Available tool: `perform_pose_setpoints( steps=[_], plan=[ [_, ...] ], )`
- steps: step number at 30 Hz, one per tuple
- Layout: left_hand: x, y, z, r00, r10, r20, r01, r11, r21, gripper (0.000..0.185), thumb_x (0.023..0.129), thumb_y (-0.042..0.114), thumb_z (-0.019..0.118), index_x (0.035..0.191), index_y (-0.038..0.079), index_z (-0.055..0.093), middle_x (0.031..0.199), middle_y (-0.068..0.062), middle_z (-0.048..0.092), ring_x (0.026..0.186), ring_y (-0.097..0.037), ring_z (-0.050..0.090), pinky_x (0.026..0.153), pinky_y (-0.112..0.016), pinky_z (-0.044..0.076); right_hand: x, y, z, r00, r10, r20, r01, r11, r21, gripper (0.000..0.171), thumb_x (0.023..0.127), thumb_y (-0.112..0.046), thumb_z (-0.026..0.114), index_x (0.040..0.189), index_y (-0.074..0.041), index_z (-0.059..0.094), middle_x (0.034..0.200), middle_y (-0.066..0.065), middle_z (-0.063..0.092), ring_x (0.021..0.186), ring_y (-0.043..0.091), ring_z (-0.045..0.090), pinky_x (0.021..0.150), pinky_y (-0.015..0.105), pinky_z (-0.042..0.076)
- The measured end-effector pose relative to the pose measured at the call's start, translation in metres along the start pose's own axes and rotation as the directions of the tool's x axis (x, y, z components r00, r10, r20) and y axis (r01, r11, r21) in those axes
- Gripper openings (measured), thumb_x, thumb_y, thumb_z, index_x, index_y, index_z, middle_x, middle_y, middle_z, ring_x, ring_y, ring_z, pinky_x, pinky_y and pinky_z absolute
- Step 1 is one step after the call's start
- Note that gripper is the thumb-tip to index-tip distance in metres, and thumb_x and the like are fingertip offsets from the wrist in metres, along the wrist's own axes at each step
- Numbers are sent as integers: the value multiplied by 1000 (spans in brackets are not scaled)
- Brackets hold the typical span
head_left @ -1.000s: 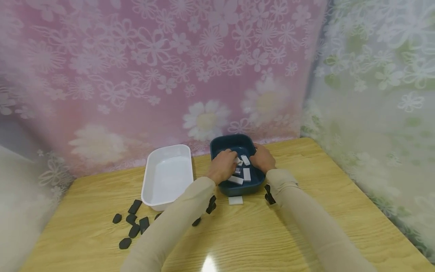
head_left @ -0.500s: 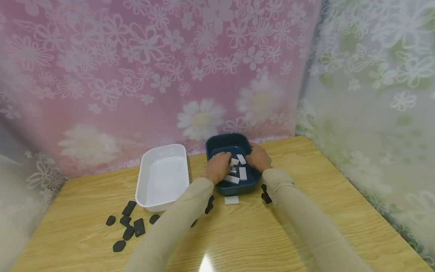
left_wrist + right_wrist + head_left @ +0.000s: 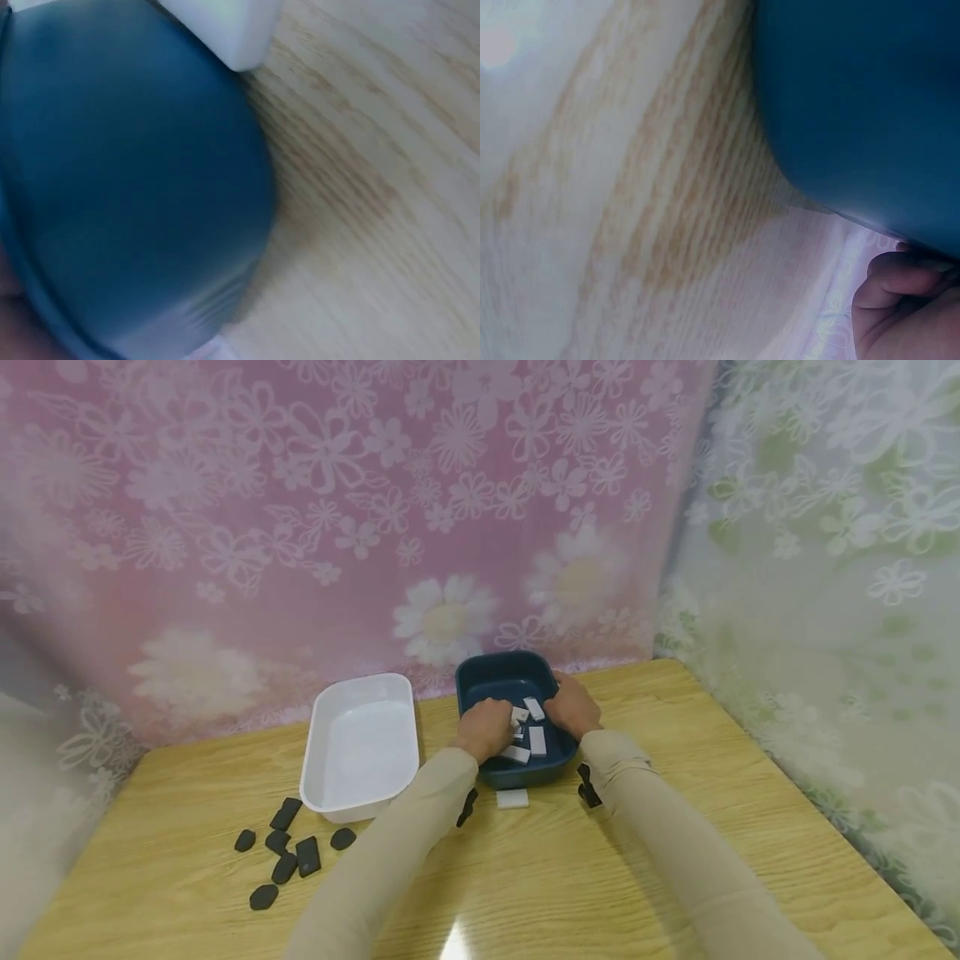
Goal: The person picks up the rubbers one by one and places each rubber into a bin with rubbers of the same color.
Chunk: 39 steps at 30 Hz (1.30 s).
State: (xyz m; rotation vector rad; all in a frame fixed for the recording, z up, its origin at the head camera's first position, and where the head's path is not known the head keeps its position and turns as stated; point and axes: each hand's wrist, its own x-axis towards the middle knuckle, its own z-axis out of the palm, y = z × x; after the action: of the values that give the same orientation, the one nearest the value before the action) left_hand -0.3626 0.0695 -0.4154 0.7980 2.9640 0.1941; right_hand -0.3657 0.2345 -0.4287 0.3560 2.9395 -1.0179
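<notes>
Resting in the dark blue tray [image 3: 480, 672], both hands work among the white blocks [image 3: 537, 741] that lie on its floor. The left hand [image 3: 486, 729] sits over the tray's near left part with its fingers curled down onto the blocks; the head view is too small to tell whether this grip has closed on a block or only touches them, and the left wrist view shows just the tray's blurred outer wall [image 3: 135, 187] and a corner of the white tray [image 3: 225, 30] beside it. The right hand [image 3: 573, 708] lies at the tray's right rim, fingers bent inward toward the blocks; whether its grip holds the rim, a block or nothing cannot be told, though the right wrist view shows curled fingers [image 3: 896, 289] just below the tray's blue wall [image 3: 870, 105]. Several white blocks lie between the two hands inside the tray, one at the middle, one nearer the back and one at the near edge by the left hand. One more white block [image 3: 512, 798] lies on the bench [image 3: 570, 877] just in front of the tray. The white tray [image 3: 363, 745] stands just left of the blue tray, almost touching it. A loose cluster of black pieces [image 3: 288, 852] lies well left of the blue tray and in front of the white one; two more black pieces [image 3: 587, 787] lie close to the blue tray's near corners, partly hidden by the sleeves [image 3: 675, 843].
</notes>
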Motion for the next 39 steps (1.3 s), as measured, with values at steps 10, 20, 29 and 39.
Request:
perform_pose_setpoints(
  steps=[10,20,29,39],
  plan=[
    [-26,5,-11,989,125,-74,-121,991,53,28,96,23,55,122,14,59,111,-5,59,93,-23,57,76,-37,50,1,2,-1,1000,-9,26,9,1000,3,65,87,-12,50,149,-9,31,143,19,43,119,38,49,85,52,45],
    [-79,13,-19,831,338,-443,-372,928,11,11,92,15,57,102,12,60,87,2,56,68,-8,54,55,-22,45,-1,1,-1,999,-33,22,34,999,-17,63,87,-11,48,148,-6,32,139,22,45,117,38,50,86,52,45],
    [-111,29,-3,705,603,-375,-528,798,291,11,90,18,60,100,14,59,91,3,56,82,-11,57,75,-25,47,3,4,0,1000,-19,-3,19,999,-26,60,89,-13,49,147,-6,33,139,23,45,119,40,48,89,56,43],
    [-124,31,25,844,505,-183,-432,841,327,26,91,26,58,113,14,59,99,2,57,86,-13,56,72,-27,48,-1,-1,0,1000,-11,-1,11,1000,-24,61,90,-12,49,148,-5,32,139,23,45,120,40,48,90,55,43]
  ],
)
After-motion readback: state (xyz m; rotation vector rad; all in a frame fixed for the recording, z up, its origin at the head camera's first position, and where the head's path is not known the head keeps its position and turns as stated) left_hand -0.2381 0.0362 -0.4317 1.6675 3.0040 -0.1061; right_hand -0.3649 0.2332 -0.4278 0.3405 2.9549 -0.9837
